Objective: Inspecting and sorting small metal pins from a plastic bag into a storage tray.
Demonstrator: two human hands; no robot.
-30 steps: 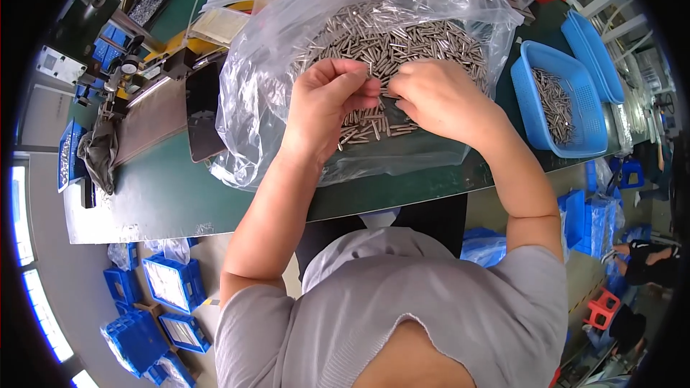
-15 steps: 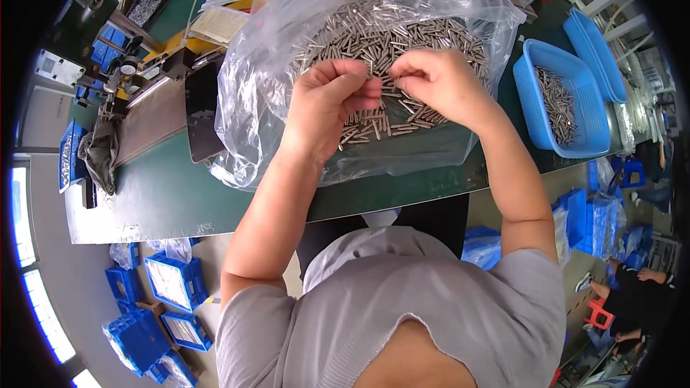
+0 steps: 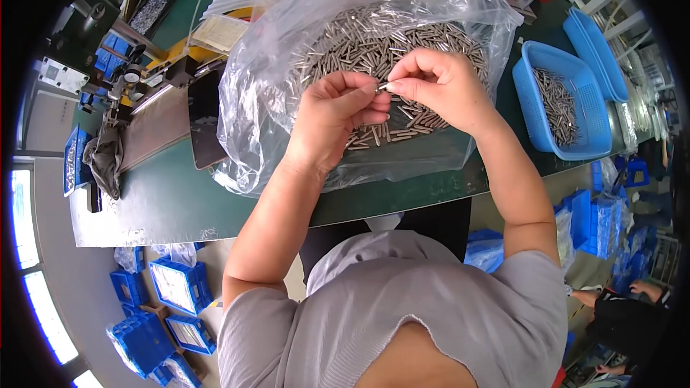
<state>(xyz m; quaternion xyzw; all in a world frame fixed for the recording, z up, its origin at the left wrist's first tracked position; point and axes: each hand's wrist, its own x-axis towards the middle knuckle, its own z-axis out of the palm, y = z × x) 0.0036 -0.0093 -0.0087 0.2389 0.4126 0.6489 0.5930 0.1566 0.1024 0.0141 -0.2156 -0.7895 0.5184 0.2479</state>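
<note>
Over a heap of small metal pins (image 3: 359,50) on a clear plastic bag (image 3: 262,79), my two hands meet fingertip to fingertip. Between them is one small metal pin (image 3: 382,88), mostly covered by the fingers. My left hand (image 3: 338,111) pinches one end of it with thumb and index finger, the other fingers curled. The other end is in a thumb-and-finger pinch of my right hand (image 3: 445,90). Loose pins lie just below and behind both hands.
A blue basket (image 3: 528,111) with more pins stands to the right, beside another blue basket (image 3: 586,43). A dark tablet-like panel (image 3: 205,115) and a bench machine (image 3: 129,79) are at the left. The green table's (image 3: 402,197) front edge runs before me. Blue crates (image 3: 180,284) stand on the floor.
My hands have drawn together so that both pinches meet on the pin, which now shows between the fingertips. The left hand moved slightly right. A person at the far right has shifted.
</note>
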